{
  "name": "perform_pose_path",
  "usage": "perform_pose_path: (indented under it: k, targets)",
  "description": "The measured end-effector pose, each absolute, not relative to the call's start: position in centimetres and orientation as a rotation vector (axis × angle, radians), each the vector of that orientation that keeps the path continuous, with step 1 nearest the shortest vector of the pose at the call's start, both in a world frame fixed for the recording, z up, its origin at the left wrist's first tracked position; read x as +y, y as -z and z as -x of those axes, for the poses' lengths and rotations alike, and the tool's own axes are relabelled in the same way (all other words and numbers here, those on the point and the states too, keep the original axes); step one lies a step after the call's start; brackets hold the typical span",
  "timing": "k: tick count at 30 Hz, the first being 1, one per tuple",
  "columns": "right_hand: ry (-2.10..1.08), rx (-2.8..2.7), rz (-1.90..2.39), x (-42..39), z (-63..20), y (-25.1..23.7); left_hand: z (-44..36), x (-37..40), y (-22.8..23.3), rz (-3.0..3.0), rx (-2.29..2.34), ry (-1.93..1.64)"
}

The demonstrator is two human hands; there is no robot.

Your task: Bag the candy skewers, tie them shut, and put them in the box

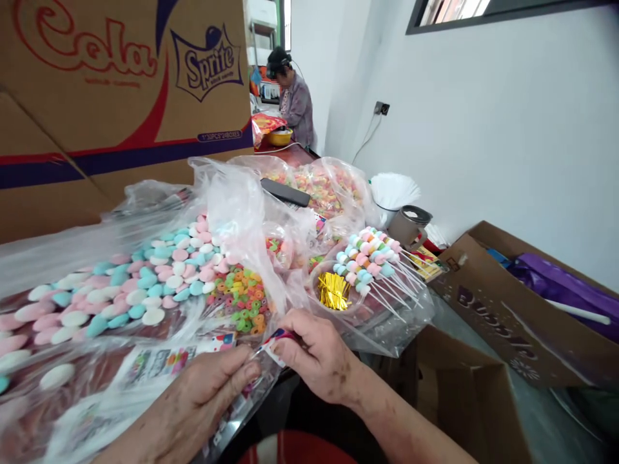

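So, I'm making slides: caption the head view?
Left hand and right hand hold a printed bag beside marshmallows, gummy rings and marshmallow skewers.

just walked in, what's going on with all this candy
A person's left hand and right hand are pinching a printed clear bag. Beyond them lie loose pastel candies and small colourful rings; to the right, skewered candies sit beside gold ties. Farther back, another person stands with head bowed.
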State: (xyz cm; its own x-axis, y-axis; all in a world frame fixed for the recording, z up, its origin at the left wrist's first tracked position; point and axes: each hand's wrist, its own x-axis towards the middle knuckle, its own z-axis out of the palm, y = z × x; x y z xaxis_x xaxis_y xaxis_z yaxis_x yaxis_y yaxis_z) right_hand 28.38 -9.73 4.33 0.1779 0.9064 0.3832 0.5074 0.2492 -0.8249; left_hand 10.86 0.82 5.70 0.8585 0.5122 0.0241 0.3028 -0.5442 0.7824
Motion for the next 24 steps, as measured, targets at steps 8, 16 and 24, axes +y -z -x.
perform_pose_path:
  k: [8,16,24]
  targets:
    - [-0.375,-1.398,1.448,-10.4,-29.1,-3.6,-12.4,1.0,-5.4,-2.133,0.590,-0.313]
    - [-0.660,-1.327,1.476,-10.3,-29.5,-4.1,-12.4,1.5,-5.1,-2.132,0.472,-0.236]
    - [-0.423,-1.345,1.523,-9.9,-29.3,-4.1,-12.6,1.2,-5.2,-1.996,0.564,-0.379]
